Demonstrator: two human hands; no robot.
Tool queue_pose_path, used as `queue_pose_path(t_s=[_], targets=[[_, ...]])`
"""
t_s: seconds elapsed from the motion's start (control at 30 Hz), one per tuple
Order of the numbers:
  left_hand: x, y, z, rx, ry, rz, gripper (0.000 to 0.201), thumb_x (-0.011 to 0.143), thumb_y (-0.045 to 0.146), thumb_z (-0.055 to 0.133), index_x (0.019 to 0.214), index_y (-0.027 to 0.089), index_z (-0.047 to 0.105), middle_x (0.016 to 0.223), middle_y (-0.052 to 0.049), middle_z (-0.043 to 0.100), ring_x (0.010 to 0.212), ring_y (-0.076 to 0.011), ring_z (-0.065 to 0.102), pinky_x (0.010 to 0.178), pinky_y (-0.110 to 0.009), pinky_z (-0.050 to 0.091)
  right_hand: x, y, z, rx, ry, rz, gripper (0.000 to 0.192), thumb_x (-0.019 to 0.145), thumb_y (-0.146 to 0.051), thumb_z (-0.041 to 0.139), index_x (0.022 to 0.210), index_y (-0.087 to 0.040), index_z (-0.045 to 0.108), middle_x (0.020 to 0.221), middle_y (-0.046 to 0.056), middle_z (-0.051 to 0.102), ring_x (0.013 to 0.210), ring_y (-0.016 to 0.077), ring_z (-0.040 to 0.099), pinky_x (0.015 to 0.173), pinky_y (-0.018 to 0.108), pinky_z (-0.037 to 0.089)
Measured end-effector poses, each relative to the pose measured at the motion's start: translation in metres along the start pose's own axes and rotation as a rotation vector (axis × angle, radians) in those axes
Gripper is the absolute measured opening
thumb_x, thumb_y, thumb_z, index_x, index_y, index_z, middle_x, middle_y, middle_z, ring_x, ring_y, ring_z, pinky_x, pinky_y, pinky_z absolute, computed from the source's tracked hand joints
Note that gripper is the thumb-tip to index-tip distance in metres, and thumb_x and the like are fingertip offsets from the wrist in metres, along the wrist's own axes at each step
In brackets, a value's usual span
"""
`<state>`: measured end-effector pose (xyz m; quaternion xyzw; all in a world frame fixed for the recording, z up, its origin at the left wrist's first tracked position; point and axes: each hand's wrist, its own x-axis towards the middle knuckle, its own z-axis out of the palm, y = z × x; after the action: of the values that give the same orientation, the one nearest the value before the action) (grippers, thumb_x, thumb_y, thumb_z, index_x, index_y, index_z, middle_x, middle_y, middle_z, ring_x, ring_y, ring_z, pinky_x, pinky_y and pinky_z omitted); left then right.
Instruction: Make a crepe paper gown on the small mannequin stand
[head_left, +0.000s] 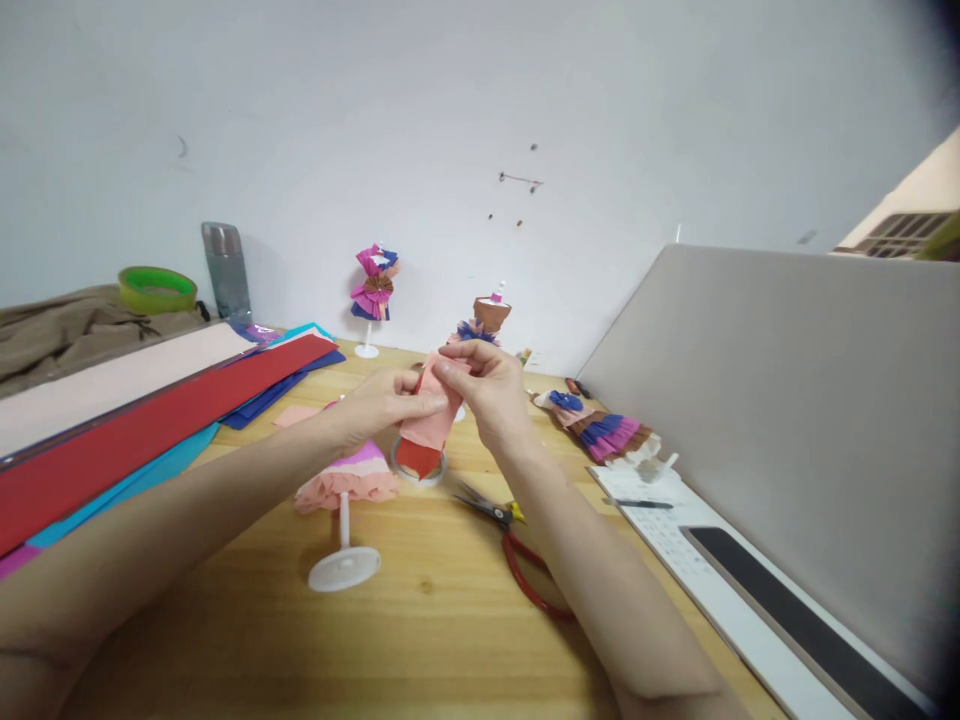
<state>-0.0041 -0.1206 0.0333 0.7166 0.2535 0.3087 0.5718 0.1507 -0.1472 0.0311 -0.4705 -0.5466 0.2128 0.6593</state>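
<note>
A piece of pink crepe paper point(429, 428) is stretched between my hands above the table. My left hand point(386, 405) pinches its left edge, and my right hand point(484, 385) grips its upper right part. Red paper point(420, 458) shows below and behind the pink piece; whether I hold it too is unclear. Beneath lies a ring-shaped roll of tape point(442, 468), partly covered. Close to my left wrist, a small white stand point(345, 568) carries a doll-size dress with a ruffled pink skirt point(349, 488). Red-handled scissors point(517, 570) lie open-bladed under my right forearm, which hides part of them.
Coloured paper sheets, including a long red one point(165, 445), cover the left side. Behind stand a grey bottle point(226, 272), a green tape roll point(157, 290) and two dressed forms point(377, 285). At right are another paper dress point(604, 432), a phone point(795, 620) and a large grey panel point(780, 400).
</note>
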Motion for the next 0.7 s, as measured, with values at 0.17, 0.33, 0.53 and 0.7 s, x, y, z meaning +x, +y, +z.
queue_pose_path(t_s=[0.17, 0.33, 0.53, 0.7], targets=[[0.002, -0.006, 0.002, -0.034, 0.060, -0.047, 0.025, 0.065, 0.035, 0.070, 0.059, 0.016, 0.055, 0.056, 0.004, 0.048, 0.053, -0.0090, 0.040, 0.053, -0.023, 0.027, -0.003, -0.002, 0.003, -0.026, -0.015, -0.028, 0.022, 0.061, -0.032, 0.075, 0.077, -0.019, 0.069, 0.077, 0.003, 0.070, 0.068, 0.0165, 0.062, 0.066, 0.031, 0.049], [0.003, -0.002, 0.000, -0.089, 0.047, -0.042, 0.021, 0.063, 0.030, 0.071, 0.060, 0.014, 0.059, 0.057, 0.003, 0.053, 0.054, -0.0094, 0.044, 0.055, -0.023, 0.030, 0.000, -0.003, -0.003, 0.008, -0.093, -0.046, 0.034, 0.061, -0.031, 0.077, 0.091, -0.019, 0.071, 0.082, 0.003, 0.072, 0.073, 0.0174, 0.064, 0.069, 0.031, 0.050], [0.001, 0.005, 0.000, -0.041, 0.058, -0.069, 0.017, 0.069, 0.025, 0.068, 0.059, 0.013, 0.060, 0.053, 0.004, 0.052, 0.050, -0.0079, 0.042, 0.053, -0.022, 0.030, 0.005, 0.000, -0.010, -0.031, -0.194, 0.041, 0.029, 0.058, -0.032, 0.078, 0.082, -0.018, 0.071, 0.074, 0.002, 0.070, 0.061, 0.0145, 0.059, 0.057, 0.027, 0.047], [-0.004, 0.010, 0.000, -0.044, 0.029, -0.070, 0.020, 0.071, 0.024, 0.069, 0.055, 0.015, 0.060, 0.053, 0.004, 0.053, 0.050, -0.0079, 0.041, 0.051, -0.022, 0.029, 0.006, -0.001, -0.009, 0.032, -0.144, 0.080, 0.022, 0.055, -0.032, 0.078, 0.064, -0.017, 0.064, 0.054, -0.004, 0.057, 0.049, 0.0090, 0.048, 0.047, 0.023, 0.039]])
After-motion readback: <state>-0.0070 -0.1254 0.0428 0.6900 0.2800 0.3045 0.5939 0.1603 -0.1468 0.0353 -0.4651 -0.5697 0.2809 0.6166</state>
